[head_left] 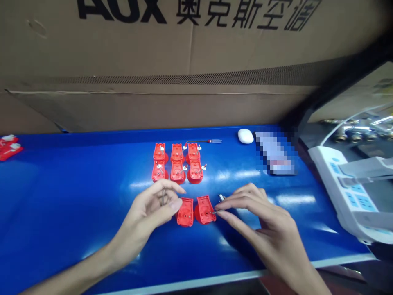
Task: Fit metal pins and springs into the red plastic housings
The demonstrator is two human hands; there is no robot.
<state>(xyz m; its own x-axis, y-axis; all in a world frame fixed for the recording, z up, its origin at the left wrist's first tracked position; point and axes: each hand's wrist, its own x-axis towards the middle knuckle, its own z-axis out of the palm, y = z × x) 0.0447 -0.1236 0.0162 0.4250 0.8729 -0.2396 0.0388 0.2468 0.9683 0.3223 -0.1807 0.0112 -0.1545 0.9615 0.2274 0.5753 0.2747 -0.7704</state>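
Two red plastic housings lie open side up near the front, a left one and a right one. My right hand pinches a thin metal pin between thumb and index finger, at the lower right of the right housing. Small metal pieces show just behind those fingertips, their kind unclear. Beside the left housing, my left hand is curled around a small metal pin; its thumb tip is at the housing's left edge. Farther back, several similar red housings stand in two rows, with small white-and-metal parts in them.
Behind the rows lies a screwdriver. A white rounded case and a blurred-out flat object are at the back right. A white device with buttons borders the right side. More red parts sit far left. Cardboard walls the back.
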